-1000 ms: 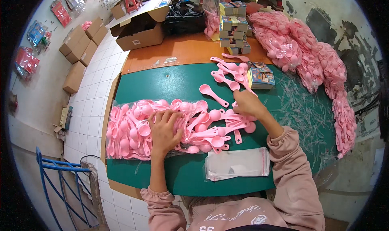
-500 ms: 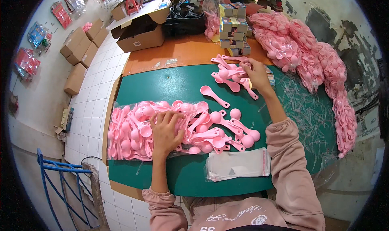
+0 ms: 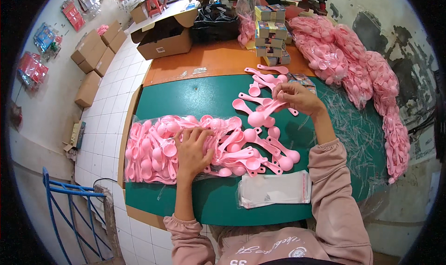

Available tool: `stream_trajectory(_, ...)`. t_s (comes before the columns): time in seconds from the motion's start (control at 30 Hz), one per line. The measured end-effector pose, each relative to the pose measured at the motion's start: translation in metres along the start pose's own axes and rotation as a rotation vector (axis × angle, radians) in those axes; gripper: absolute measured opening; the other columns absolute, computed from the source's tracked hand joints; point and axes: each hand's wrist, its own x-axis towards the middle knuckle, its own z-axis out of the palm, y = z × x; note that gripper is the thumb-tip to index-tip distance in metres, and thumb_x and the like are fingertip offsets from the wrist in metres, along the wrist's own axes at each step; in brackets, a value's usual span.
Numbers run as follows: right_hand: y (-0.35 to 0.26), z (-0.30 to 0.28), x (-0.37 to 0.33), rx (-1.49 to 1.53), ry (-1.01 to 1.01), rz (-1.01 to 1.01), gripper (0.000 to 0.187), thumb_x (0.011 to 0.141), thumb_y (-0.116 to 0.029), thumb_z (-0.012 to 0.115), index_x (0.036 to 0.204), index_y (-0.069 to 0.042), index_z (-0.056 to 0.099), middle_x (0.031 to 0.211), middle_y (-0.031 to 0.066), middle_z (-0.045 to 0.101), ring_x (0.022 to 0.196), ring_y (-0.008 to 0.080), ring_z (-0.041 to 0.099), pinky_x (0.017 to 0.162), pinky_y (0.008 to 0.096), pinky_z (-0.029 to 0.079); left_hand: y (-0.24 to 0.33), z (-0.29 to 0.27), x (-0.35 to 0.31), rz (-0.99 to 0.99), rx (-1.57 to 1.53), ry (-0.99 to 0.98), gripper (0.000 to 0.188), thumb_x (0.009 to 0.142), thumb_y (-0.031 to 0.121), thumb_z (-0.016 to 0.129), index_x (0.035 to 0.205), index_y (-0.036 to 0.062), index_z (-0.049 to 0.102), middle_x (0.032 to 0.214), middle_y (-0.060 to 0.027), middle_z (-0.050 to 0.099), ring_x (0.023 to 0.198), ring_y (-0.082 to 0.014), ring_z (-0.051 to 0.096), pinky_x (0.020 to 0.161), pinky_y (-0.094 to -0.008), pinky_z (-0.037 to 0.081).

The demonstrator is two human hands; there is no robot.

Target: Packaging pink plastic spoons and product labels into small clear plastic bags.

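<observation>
My left hand (image 3: 193,149) rests with fingers spread on a clear plastic bag packed with pink measuring spoons (image 3: 147,146). More spoons spill from the bag's right end onto the green tabletop. Over the table's middle right, my right hand (image 3: 297,97) pinches pink measuring spoons (image 3: 265,114) by their handles, bowls pointing left; their exact number is hard to make out. Behind that hand lies a loose group of similar spoons (image 3: 267,79). A stack of clear plastic sleeves (image 3: 275,189) lies near the front edge, between my forearms.
Large bags of pink spoons (image 3: 325,56) line the table's right side, beside scattered clear plastic strips (image 3: 350,130). Bundled printed cards (image 3: 271,32) are stacked at the back. An open cardboard box (image 3: 165,39) and a black plastic bag (image 3: 214,23) stand at the far edge.
My right hand has come nearer, bringing pink spoons away from the far group above the single spoon that lay apart. My left hand stays on the bag.
</observation>
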Motion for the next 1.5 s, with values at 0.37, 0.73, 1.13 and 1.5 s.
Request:
stream_trajectory(0.37,0.032,-0.028,0.034,-0.638,0.689,-0.142,0.019,0.082,-0.008,0.054,0.100,-0.001,0.053,0.092,0.0063,0.056,0.081,0.0196,0.057,0.071,0.0289,0.048,0.003,0.000,0.003,0.006,-0.009,-0.009,0.033,0.063,0.021,0.059,0.096,0.0143,0.058,0.098,-0.0021,0.054,0.098,-0.0206,0.047,0.095,-0.0430,0.022)
stream_trajectory(0.73,0.047,0.062,0.032,-1.386,0.011,-0.120,0.045,0.062,-0.005,0.063,0.106,-0.010,0.051,0.107,0.0134,0.045,0.103,0.0315,0.044,0.081,0.0431,0.039,0.001,0.001,0.002,0.009,0.004,-0.009,0.034,0.062,0.021,0.060,0.096,0.0147,0.057,0.097,-0.0020,0.054,0.098,-0.0201,0.047,0.095,-0.0426,0.023)
stream_trajectory(1.13,0.055,0.010,0.053,-1.528,0.196,-0.145,0.013,0.066,-0.006,0.057,0.078,-0.002,0.057,0.078,0.0153,0.056,0.076,0.0310,0.054,0.067,0.0367,0.043,0.005,0.000,0.004,0.006,0.001,-0.019,0.033,0.062,0.019,0.058,0.094,0.0140,0.057,0.096,-0.0023,0.054,0.098,-0.0210,0.046,0.095,-0.0426,0.023)
stream_trajectory(1.5,0.026,0.061,-0.036,-1.163,-0.032,0.125,0.034,0.075,-0.012,0.059,0.108,-0.014,0.050,0.097,0.0158,0.043,0.084,0.0311,0.049,0.075,0.0367,0.043,0.001,-0.003,0.002,-0.016,-0.011,-0.015,0.031,0.061,0.018,0.057,0.092,0.0142,0.058,0.094,-0.0025,0.054,0.097,-0.0216,0.046,0.095,-0.0430,0.023)
